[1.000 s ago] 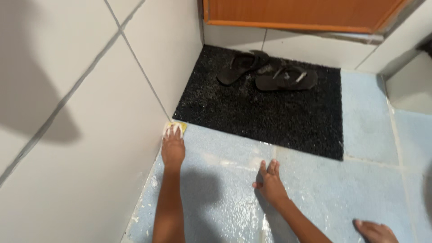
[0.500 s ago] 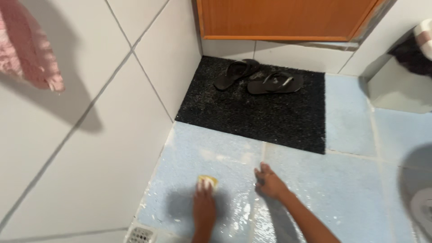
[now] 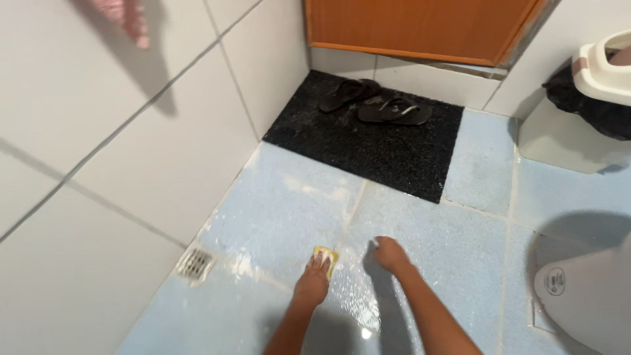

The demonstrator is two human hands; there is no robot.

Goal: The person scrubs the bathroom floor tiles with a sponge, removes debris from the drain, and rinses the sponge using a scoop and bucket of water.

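Observation:
My left hand (image 3: 313,284) presses flat on a small yellow sponge (image 3: 327,254) against the wet, soapy blue floor tiles (image 3: 282,204). The fingers cover most of the sponge. My right hand (image 3: 390,253) rests on the floor a short way to the right of the sponge, fingers curled down against the tile, holding nothing.
A black mat (image 3: 368,148) with a pair of dark flip-flops (image 3: 376,104) lies before an orange door (image 3: 420,26). White tiled wall (image 3: 118,151) runs on the left, a floor drain (image 3: 194,262) at its foot. A toilet base (image 3: 585,289) stands right, a bin (image 3: 601,66) at the back right.
My left hand has dragged the sponge back from the wall corner by the mat toward me and to the right. The view has pulled back, and the drain has come into view.

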